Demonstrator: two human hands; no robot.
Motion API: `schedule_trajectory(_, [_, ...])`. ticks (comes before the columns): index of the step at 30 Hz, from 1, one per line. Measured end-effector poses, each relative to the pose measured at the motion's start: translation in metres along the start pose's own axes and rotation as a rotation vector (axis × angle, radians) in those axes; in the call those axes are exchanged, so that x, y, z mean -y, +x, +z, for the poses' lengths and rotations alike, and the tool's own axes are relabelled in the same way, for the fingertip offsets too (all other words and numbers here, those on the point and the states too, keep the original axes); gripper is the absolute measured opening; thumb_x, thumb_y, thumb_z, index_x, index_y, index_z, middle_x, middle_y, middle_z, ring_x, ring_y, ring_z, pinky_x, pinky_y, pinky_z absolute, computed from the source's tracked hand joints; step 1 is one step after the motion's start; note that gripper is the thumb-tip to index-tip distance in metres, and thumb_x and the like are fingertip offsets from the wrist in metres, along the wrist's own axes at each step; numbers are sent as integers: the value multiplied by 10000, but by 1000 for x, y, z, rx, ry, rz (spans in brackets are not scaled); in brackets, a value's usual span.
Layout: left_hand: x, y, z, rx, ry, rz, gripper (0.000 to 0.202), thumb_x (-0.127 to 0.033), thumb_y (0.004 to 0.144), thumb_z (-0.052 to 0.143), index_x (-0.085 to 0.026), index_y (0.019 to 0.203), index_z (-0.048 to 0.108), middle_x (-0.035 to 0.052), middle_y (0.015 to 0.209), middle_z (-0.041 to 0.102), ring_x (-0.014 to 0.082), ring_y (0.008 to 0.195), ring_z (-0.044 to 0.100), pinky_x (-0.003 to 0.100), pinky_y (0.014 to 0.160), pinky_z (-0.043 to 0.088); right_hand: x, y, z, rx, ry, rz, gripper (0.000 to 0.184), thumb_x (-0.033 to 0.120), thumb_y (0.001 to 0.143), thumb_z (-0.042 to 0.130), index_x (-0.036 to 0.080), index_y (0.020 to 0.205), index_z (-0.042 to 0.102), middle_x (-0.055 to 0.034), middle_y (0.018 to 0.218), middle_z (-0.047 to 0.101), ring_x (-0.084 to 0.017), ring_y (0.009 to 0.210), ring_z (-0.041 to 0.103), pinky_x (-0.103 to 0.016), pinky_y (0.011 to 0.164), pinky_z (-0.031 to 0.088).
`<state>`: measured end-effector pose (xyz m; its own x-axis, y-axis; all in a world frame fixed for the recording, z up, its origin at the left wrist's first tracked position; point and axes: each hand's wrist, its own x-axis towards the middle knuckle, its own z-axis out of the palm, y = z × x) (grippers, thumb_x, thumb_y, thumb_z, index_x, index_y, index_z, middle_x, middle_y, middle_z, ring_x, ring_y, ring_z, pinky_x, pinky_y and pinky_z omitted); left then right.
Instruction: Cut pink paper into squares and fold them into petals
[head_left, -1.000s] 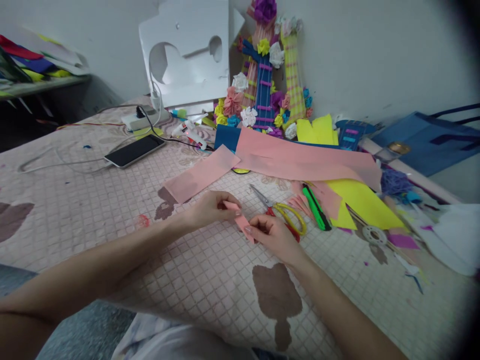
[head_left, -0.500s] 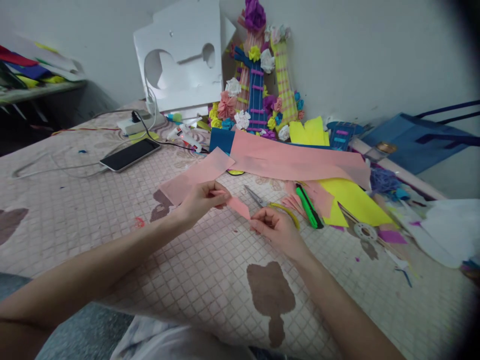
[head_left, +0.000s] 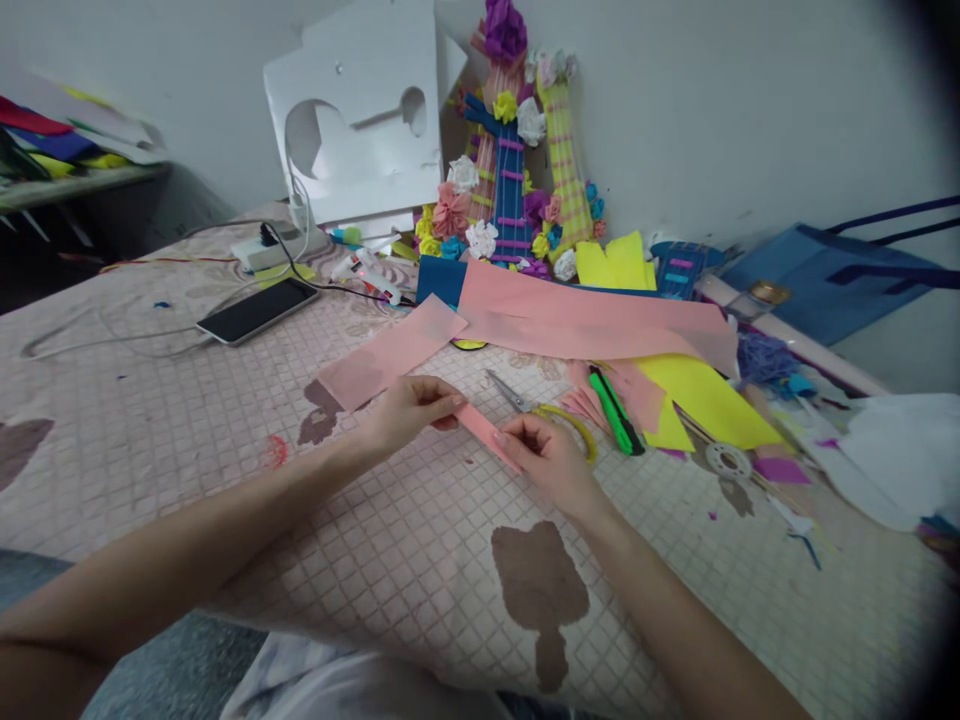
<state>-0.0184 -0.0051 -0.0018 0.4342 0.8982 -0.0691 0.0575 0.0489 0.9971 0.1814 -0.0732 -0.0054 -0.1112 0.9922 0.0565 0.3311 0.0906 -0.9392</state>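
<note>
1. A pink strip (head_left: pixel 480 428) is being pinched at both ends. The left hand (head_left: pixel 409 410) is closed on the upper end with thumb and fingertips. The right hand (head_left: pixel 551 460) is closed on the lower end, with its other fingers curled in.
2. The strip is being held on a slant between the two hands, low over the quilted cover (head_left: pixel 420 560) in the middle of the view. Whether its lower end is touching the cover cannot be told.
3. The strip appears to be in the middle of being folded or creased along its length. A further fold would call for both pinches to be firm and the long edges to be lined up.
4. Scissors (head_left: pixel 510 395) are lying just behind the right hand, their yellow handles partly hidden by it. A green cutter (head_left: pixel 613 410) is lying just beside them, to the right.
5. A small pink sheet (head_left: pixel 390 355) is lying behind the left hand. A long pink sheet (head_left: pixel 592 320) and a yellow sheet (head_left: pixel 712 400) are spread further back and to the right.
6. A phone (head_left: pixel 255 310) and a glue gun (head_left: pixel 371 275) are lying at the back left. A white foam board (head_left: pixel 360 110) and paper-flower crafts (head_left: pixel 517 170) are propped against the wall, and a blue bag (head_left: pixel 840 275) is lying at the far right.
</note>
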Motion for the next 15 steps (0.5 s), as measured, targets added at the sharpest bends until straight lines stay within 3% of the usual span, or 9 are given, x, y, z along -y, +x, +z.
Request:
schedule_trajectory(3, [0, 1, -3, -24, 14, 45, 304, -398, 795, 640, -108, 885, 616, 38, 787, 646, 112, 710, 615, 234, 649, 510, 0, 1, -1, -2, 0, -6, 202, 345, 816, 599, 183, 698, 574, 35, 605, 499, -104, 562, 428, -240, 516, 331])
schedule_trajectory(7, [-2, -2, 1, 64, 8, 145, 379, -345, 720, 724, -129, 990, 569, 55, 911, 642, 140, 820, 622, 272, 717, 520, 2, 0, 0, -18, -22, -10, 214, 346, 824, 587, 187, 684, 561, 44, 582, 465, -103, 546, 407, -242, 506, 315])
schedule_trajectory(15, [-5, -5, 6, 107, -23, 73, 240, -279, 707, 722, -103, 824, 607, 19, 740, 626, 91, 667, 577, 218, 624, 460, 4, -2, 0, -15, -54, -10, 215, 350, 822, 593, 186, 684, 577, 44, 571, 480, -103, 548, 426, -238, 513, 336])
